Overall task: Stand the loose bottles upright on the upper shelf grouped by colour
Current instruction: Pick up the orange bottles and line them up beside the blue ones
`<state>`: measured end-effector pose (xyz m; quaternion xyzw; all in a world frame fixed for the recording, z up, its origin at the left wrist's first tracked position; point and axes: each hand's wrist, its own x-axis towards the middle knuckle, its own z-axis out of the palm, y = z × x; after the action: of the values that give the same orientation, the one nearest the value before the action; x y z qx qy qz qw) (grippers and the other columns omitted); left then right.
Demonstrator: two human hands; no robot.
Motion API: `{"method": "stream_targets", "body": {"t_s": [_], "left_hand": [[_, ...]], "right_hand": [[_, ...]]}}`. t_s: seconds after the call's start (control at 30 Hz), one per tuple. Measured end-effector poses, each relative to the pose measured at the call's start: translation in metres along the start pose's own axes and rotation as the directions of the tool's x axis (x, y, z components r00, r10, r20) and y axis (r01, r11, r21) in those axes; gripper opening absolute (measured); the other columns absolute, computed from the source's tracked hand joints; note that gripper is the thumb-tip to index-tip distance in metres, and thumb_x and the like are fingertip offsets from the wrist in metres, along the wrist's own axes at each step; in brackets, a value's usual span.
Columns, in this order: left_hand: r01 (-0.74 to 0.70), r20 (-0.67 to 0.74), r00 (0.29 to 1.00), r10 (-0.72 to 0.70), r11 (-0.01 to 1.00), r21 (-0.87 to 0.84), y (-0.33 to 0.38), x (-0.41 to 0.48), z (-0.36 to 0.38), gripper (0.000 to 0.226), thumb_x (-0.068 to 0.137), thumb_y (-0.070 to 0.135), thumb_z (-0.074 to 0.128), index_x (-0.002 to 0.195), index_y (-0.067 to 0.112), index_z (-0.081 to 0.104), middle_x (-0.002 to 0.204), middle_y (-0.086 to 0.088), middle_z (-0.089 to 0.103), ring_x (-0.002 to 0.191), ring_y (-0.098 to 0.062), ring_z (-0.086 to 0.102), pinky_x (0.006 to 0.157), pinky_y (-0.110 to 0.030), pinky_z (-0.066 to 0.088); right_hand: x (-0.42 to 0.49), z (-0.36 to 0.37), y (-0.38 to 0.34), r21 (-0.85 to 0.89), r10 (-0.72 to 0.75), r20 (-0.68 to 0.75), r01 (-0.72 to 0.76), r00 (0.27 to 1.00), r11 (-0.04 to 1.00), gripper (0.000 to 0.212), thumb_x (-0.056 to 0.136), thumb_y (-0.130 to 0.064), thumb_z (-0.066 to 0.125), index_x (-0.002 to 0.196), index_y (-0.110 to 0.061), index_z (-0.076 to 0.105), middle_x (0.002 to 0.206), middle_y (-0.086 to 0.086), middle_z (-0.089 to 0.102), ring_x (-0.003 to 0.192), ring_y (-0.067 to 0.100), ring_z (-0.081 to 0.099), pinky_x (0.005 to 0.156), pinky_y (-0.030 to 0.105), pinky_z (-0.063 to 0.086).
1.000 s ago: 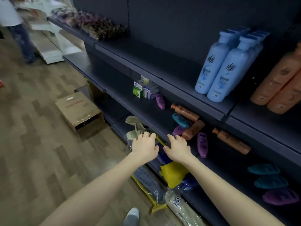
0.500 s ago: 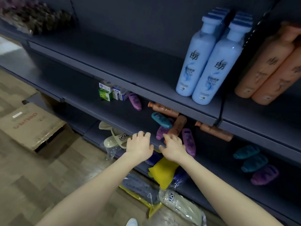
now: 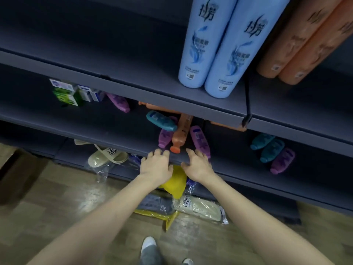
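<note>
The orange bottle (image 3: pixel 179 133) lies flat, cap toward the front. A teal bottle (image 3: pixel 161 121) and a purple bottle (image 3: pixel 164 138) lie against its left, a 2nd purple bottle (image 3: pixel 200 141) just right. Well right lie 2 teal bottles (image 3: pixel 273 150) beside a 3rd purple bottle (image 3: pixel 282 161).

The view closes in on the shelving and tips downward. Both hands slide forward. The left hand (image 3: pixel 156 166) now lays its fingertips on the front lip of the dark metal lower shelf (image 3: pixel 229 146). Just ahead of them is the cap of the lying orange plastic bottle (image 3: pixel 179 133). The right hand (image 3: pixel 197 165) arrives just beside the lying purple plastic bottle (image 3: pixel 200 140). The hands draw slightly apart, exposing more of the yellow packet (image 3: pixel 177 183) between the wrists.
</note>
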<state>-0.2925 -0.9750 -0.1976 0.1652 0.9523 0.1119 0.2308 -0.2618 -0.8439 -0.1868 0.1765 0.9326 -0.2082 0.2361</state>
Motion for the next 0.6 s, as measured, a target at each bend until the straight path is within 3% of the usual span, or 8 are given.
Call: {"method": "stream_targets", "body": {"t_s": [0.27, 0.6], "left_hand": [[-0.044, 0.024, 0.999, 0.044, 0.999, 0.015, 0.004, 0.035, 0.027, 0.052, 0.093, 0.037, 0.047, 0.139, 0.017, 0.034, 0.137, -0.008, 0.040, 0.129, -0.030, 0.037, 0.102, -0.043, 0.034], [0.015, 0.025, 1.000, -0.014, 0.998, -0.061, 0.001, 0.081, 0.081, 0.056, 0.092, 0.034, 0.050, 0.140, 0.016, 0.027, 0.138, -0.011, 0.036, 0.128, -0.034, 0.036, 0.098, -0.045, 0.037]], "right_hand": [[0.032, 0.018, 0.017, 0.108, 0.031, -0.073, -0.023, 0.997, 0.994, 0.059, 0.095, -0.030, 0.049, 0.147, -0.018, 0.027, 0.150, 0.013, 0.030, 0.139, 0.032, 0.023, 0.111, 0.045, 0.027], [0.089, 0.064, 0.043, 0.176, -0.027, -0.115, 0.047, 0.993, 0.983, 0.054, 0.091, -0.020, 0.054, 0.142, -0.014, 0.037, 0.141, 0.016, 0.041, 0.133, 0.035, 0.034, 0.108, 0.041, 0.031]]}}
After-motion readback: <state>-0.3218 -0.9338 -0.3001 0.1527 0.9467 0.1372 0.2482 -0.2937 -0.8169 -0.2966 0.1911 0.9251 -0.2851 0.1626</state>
